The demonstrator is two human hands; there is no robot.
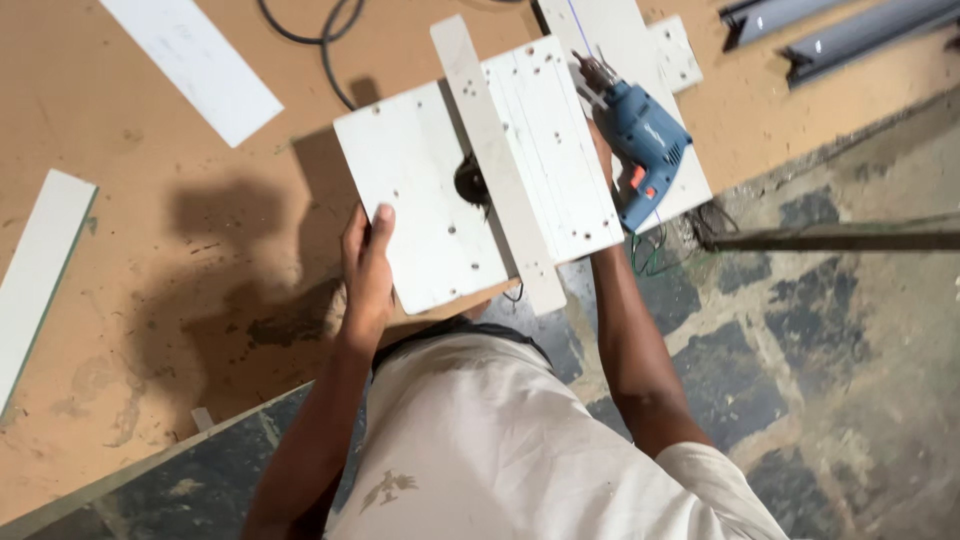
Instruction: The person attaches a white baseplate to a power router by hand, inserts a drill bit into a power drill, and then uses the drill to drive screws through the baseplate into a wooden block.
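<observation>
A white board assembly [430, 190], two flat panels joined by a crossing strip [497, 150], is held up off the brown worktable [150, 300]. My left hand [367, 268] grips its near left edge, thumb on top. My right hand [603, 150] is mostly hidden behind the right panel and holds a blue electric drill [645, 148], its chuck pointing up and left. Small screw holes dot the panels. A dark round object shows in the gap between the panels.
White board strips [195, 65] [35, 275] lie on the table to the left. A black cable [320, 40] loops at the top. More white boards [672, 50] sit under the drill. Grey metal profiles [850, 35] rest top right. Patchy stone floor [800, 380] lies below.
</observation>
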